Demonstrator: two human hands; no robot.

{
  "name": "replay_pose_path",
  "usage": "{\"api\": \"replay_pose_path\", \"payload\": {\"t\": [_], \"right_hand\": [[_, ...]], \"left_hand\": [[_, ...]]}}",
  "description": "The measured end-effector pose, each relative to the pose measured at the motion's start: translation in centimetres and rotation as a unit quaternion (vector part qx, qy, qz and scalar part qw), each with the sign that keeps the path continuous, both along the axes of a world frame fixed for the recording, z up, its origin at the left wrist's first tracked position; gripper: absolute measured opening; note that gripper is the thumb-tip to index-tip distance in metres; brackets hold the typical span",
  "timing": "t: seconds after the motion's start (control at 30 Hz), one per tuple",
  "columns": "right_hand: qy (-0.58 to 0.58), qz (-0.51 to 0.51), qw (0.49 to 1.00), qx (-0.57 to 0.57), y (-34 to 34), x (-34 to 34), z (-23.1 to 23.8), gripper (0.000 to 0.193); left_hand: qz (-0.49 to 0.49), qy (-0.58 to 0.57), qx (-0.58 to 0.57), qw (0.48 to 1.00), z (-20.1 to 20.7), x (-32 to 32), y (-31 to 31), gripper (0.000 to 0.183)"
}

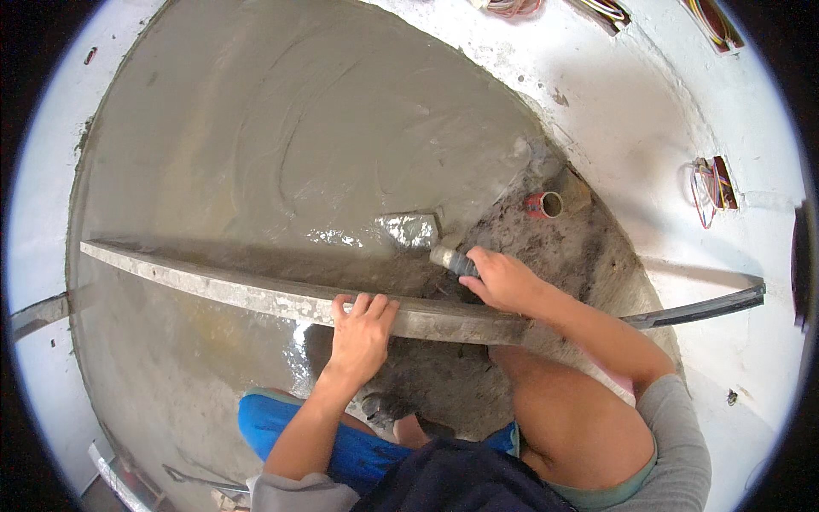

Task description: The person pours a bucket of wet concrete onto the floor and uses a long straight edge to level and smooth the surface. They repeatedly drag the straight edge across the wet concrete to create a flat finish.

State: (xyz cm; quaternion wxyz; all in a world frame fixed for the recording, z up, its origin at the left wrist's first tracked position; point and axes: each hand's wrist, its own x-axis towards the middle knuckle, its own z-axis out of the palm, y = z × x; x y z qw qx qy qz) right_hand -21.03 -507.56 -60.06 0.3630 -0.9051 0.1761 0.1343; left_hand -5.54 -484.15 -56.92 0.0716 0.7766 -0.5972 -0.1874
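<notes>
A long, mortar-caked screed bar (213,283) runs across in front of me, bent by the lens. My left hand (358,341) is closed over its near middle, fingers hooked on the top edge and the thumb out of sight. My right hand (505,280) is wrapped round the dark and pale handle of a trowel (409,230). The trowel's wet, shiny blade lies on the smooth grey wet mortar (222,111) just beyond the bar. My right forearm crosses over the bar.
Rough, darker mortar (503,239) lies to the right, with a short red pipe (544,205) standing up from it. White walls enclose the floor; on the right, a wall box (715,183) spills loose wires. Several tools (217,486) lie at the lower left.
</notes>
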Motion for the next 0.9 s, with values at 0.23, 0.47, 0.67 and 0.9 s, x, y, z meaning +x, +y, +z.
{"api": "replay_pose_path", "payload": {"t": [0.23,0.47,0.67,0.9], "right_hand": [[0.000,-0.059,0.997,-0.050,-5.9,2.2,0.5,0.036],[-0.026,-0.110,0.988,-0.101,-12.0,2.1,-0.7,0.039],[-0.029,-0.150,0.973,-0.173,-16.6,1.7,-1.6,0.050],[0.019,-0.292,0.956,-0.029,-19.8,1.4,-1.4,0.047]], "left_hand": [[-0.017,-0.020,0.020,0.999,-0.6,0.5,0.0,0.052],[-0.015,-0.011,0.000,1.000,-0.6,0.7,-0.2,0.053],[-0.014,0.000,0.007,1.000,-0.7,0.6,-0.1,0.051],[-0.020,0.002,0.015,1.000,-0.8,0.5,0.2,0.052]]}}
